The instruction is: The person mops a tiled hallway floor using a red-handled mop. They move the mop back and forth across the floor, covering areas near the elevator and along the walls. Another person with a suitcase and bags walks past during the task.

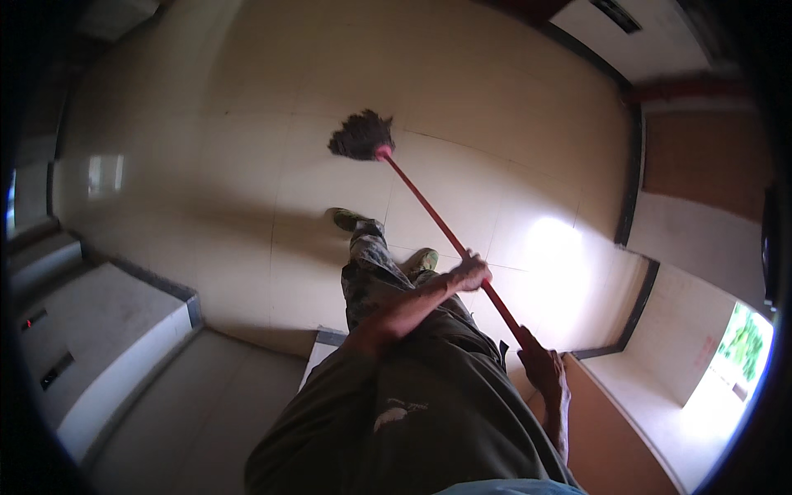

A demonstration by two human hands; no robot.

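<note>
A mop with a dark, stringy head [364, 135] rests on the tiled floor ahead of my feet. Its long red handle [427, 203] slants back toward my right side from a pink socket [383, 152]. My left hand [471, 272] is wrapped around the middle of the handle, its forearm crossing in front of my body. Lower down, near my right hip, my right hand [539, 359] grips the handle close to its rear end. The very tip of the handle is hidden by that hand.
Glossy beige floor tiles [445, 111] spread around me, with bright light reflected at right. Dark skirting [632, 167] runs along the right wall. A wall corner [193, 306] juts out at left beside a recess. A bright opening [739, 352] with greenery lies at far right.
</note>
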